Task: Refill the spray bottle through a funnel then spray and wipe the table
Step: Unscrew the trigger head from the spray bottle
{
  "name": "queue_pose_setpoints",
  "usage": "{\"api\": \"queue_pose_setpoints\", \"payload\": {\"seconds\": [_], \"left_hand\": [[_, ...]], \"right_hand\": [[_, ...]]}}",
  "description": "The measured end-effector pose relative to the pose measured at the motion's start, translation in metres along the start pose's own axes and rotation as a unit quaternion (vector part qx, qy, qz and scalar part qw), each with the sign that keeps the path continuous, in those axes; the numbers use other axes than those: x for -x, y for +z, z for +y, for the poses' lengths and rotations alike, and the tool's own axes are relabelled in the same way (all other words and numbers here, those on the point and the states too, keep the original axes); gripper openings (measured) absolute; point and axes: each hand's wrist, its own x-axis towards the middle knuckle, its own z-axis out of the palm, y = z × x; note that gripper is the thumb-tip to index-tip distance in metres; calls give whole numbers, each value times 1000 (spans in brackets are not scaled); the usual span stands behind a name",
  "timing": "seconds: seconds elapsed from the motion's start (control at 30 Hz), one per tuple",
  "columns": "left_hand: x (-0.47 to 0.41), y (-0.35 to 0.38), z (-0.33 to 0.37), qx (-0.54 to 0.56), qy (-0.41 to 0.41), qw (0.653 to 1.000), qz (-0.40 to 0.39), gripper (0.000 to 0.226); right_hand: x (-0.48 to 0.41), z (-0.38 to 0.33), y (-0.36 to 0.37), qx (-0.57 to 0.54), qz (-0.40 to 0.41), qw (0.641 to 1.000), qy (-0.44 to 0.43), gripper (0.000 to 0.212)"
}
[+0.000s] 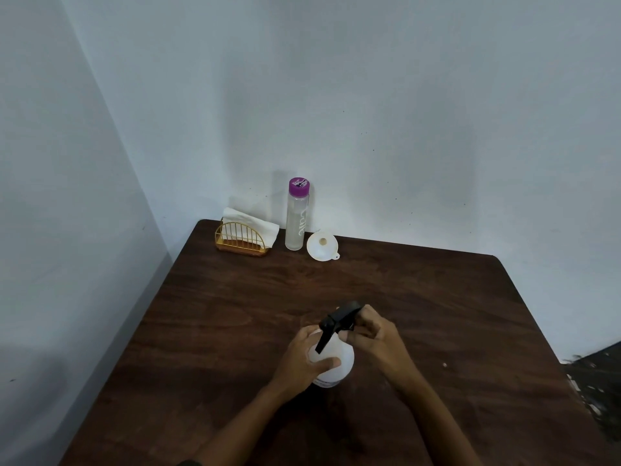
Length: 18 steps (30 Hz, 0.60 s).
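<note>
A dark brown wooden desk [437, 331] fills the lower half of the view, pushed into a corner of pale blue-grey walls [369, 95]. Near the desk's middle, toward 6 o'clock, stands the white spray bottle [341, 359] with its black trigger head [339, 319] on top. The left hand [302, 358] wraps the bottle's round body from 9 o'clock, thumb across the front. The right hand [373, 334] closes its fingers around the black trigger head from 3 o'clock.

At the far edge, around 11 o'clock from the bottle, a tall clear water bottle [296, 220] with a purple cap stands upright against the wall. Just beside it at 9 o'clock sits a gold wire napkin holder [242, 238] with white napkins [255, 223]. At the water bottle's 4 o'clock, a small white funnel [322, 247] lies tilted, its wide mouth facing the camera.
</note>
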Motion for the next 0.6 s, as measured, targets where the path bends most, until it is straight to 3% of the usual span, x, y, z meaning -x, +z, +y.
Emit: {"api": "queue_pose_setpoints", "payload": {"seconds": [0.23,0.6], "left_hand": [[-4,1,-8,-36,3,999,-7,63],[-4,3,-9,-72,-5,997,0,65]], "right_hand": [[-3,-40,-18,-19,21,999,-41,23],[-14,-89,-50,6,80,987,-142,26]]}}
